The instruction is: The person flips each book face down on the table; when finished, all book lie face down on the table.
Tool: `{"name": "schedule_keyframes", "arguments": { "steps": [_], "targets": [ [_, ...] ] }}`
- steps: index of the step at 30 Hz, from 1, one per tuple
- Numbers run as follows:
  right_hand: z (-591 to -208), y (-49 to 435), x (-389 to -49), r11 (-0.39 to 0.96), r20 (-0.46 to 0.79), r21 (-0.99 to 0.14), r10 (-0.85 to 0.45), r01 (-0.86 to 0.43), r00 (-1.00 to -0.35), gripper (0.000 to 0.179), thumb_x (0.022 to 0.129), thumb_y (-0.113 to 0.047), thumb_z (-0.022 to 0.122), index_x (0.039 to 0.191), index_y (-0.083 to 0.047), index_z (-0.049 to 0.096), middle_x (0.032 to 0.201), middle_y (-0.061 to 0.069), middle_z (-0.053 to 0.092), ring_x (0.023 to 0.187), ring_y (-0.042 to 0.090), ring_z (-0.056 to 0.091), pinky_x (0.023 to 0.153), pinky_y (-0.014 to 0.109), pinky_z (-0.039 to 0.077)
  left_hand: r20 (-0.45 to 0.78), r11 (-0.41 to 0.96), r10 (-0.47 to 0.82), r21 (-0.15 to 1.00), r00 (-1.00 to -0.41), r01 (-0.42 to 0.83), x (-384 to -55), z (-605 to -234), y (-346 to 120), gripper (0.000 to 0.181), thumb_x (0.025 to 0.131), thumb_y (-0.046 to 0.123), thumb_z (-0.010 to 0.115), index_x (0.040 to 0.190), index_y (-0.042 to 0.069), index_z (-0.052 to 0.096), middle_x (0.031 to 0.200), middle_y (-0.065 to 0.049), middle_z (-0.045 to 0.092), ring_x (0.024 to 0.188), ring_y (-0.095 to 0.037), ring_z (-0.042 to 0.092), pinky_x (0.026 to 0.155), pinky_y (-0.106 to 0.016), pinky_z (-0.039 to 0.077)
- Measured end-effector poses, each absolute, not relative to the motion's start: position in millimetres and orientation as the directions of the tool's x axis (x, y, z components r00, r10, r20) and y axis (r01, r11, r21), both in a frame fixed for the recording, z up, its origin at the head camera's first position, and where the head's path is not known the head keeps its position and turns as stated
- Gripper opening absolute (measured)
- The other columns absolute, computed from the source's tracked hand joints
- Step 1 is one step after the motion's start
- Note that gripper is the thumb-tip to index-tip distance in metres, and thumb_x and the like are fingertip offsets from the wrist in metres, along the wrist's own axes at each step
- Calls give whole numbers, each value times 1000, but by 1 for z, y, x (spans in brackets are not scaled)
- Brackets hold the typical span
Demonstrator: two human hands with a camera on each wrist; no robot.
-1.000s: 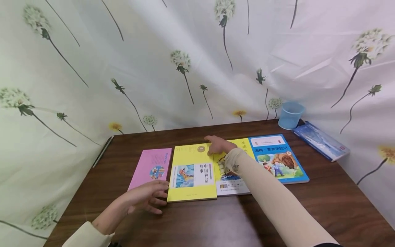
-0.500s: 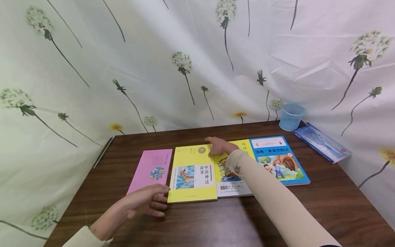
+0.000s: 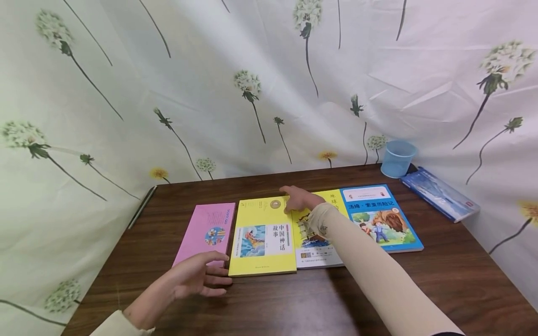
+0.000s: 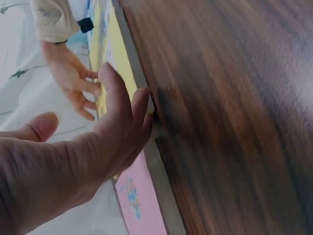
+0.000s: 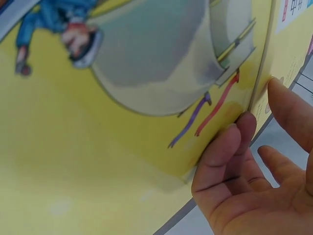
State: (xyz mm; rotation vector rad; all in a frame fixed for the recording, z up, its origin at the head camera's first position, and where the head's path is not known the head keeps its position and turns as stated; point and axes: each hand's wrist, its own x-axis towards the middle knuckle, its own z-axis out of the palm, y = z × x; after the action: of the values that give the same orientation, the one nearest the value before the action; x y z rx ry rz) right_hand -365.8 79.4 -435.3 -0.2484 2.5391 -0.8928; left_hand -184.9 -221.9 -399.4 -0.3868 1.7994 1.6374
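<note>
From where I stand, taking the yellow book with the red-robed figure [image 3: 262, 261] as the middle of a clock and the table's far side as twelve, the pink book [image 3: 201, 233] lies close by at nine. At three comes the ship book [image 3: 311, 235], which seems to touch the yellow one, and further out at three the blue cartoon book [image 3: 384, 221]. All four lie flat on the table [image 3: 260, 308]

The person's left hand [image 3: 193, 277] is at eight, fingers loosely spread and holding nothing, beside the near corner where the pink and yellow books come together; whether a fingertip touches, I can't tell. The right hand [image 3: 297, 199] reaches in at one, its fingers relaxed and resting at the far ends of the two yellow-covered books; I see no grip

I'd call the lining-up mostly done: four books make one side-by-side row. What may be left is small straightening, perhaps at the pink book's join, though the left hand hides its near end and the right sleeve [image 3: 370, 261] covers part of the ship book. Between two and three, the loose blue-and-white book [image 3: 439, 193] lies slanted, outside the row, near the cup [image 3: 397, 161]; whether it belongs with the others, I can't say
</note>
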Motion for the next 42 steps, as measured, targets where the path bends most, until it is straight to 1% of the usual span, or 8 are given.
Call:
{"name": "schedule_keyframes", "arguments": {
  "steps": [4, 10, 18, 21, 27, 34, 38, 42],
  "targets": [
    [-434, 79, -365, 780, -330, -625, -305, -35, -893, 78, 90, -17, 73, 156, -27, 33, 155, 10, 40, 108, 26, 59, 93, 40, 53, -638, 159, 151, 770, -755, -618, -182, -403, -216, 36, 97, 30, 55, 121, 2, 50, 134, -32, 43, 103, -36, 69, 82, -49, 59],
    [-434, 80, -367, 774, -340, -633, -290, -10, -895, 80, 88, -16, 75, 156, -27, 34, 153, 10, 42, 109, 28, 59, 96, 42, 54, -623, 155, 119, 781, -773, -606, -179, -405, -211, 33, 97, 27, 53, 117, 1, 49, 123, -27, 46, 97, -32, 72, 75, -40, 59],
    [-433, 81, -370, 758, -325, -652, -315, -30, -892, 80, 89, -12, 73, 156, -23, 33, 152, 13, 43, 100, 26, 60, 76, 32, 51, -599, 133, 93, 799, -795, -586, -178, -402, -207, 33, 97, 24, 51, 120, 2, 42, 99, -13, 56, 89, -24, 69, 72, -34, 56],
    [-432, 81, -370, 759, -324, -650, -309, -27, -894, 80, 88, -12, 74, 156, -23, 33, 152, 13, 44, 102, 26, 59, 76, 31, 50, -585, 141, 96, 809, -805, -571, -180, -401, -206, 37, 97, 25, 51, 124, 3, 39, 92, -7, 59, 86, -21, 68, 71, -34, 55],
    [-432, 80, -370, 750, -330, -661, -305, -12, -893, 80, 88, -11, 73, 156, -23, 33, 154, 13, 41, 107, 27, 58, 78, 31, 51, -578, 196, 89, 809, -811, -555, -187, -401, -203, 46, 97, 26, 54, 132, 4, 34, 90, -4, 52, 81, -19, 64, 68, -31, 52],
    [-434, 79, -369, 741, -346, -671, -294, 17, -891, 80, 88, -12, 73, 156, -24, 33, 152, 12, 44, 105, 26, 60, 84, 34, 52, -550, 274, 107, 817, -828, -507, -193, -405, -199, 68, 96, 23, 56, 151, -3, 26, 104, -10, 51, 69, -12, 56, 65, -27, 48],
    [-436, 79, -367, 729, -350, -684, -294, 28, -889, 79, 89, -12, 72, 156, -24, 33, 151, 12, 44, 103, 26, 62, 90, 38, 53, -541, 300, 95, 816, -836, -494, -196, -407, -197, 63, 93, 22, 61, 146, -3, 37, 95, -7, 56, 66, -11, 54, 63, -26, 48],
    [-437, 80, -367, 722, -347, -692, -295, 30, -891, 79, 89, -12, 72, 156, -24, 33, 152, 12, 43, 103, 26, 62, 91, 39, 53, -499, 325, 73, 831, -864, -452, -198, -410, -191, 52, 90, 20, 63, 135, -3, 47, 95, -8, 63, 75, -17, 59, 66, -28, 51]
  ]
}}
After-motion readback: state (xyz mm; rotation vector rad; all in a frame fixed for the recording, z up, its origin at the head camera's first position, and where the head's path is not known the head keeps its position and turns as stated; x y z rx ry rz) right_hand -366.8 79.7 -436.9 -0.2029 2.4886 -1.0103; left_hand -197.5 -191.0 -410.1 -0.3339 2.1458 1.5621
